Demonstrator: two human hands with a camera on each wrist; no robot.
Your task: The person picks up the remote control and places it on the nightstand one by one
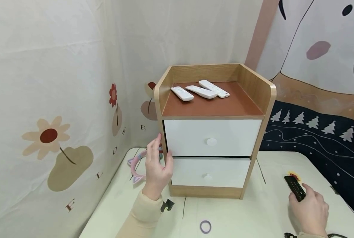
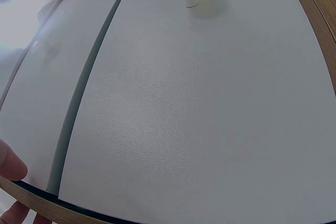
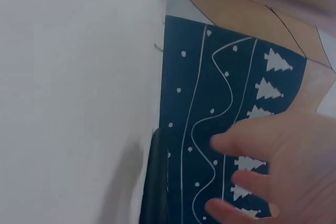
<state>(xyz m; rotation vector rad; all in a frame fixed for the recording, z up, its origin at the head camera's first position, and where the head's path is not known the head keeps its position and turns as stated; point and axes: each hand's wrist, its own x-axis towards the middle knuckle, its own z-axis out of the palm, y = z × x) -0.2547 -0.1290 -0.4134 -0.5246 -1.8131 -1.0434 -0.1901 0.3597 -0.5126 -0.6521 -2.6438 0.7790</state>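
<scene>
A small wooden cabinet with two white drawers stands on the table. My left hand rests against its left side, fingers straight along the outer panel. In the left wrist view the thumb lies at the edge of a drawer front. Dark gaps show beside and below the upper drawer. On the right, a black remote control lies on the table. My right hand is over its near end, thumb and fingers spread. A gap shows between the fingers and the remote in the right wrist view.
Three white remotes lie on the cabinet's brown top. A pink cat-ear headband sits left of the cabinet, partly behind my left hand. A purple ring lies in front. A small yellow-red item touches the black remote's far end.
</scene>
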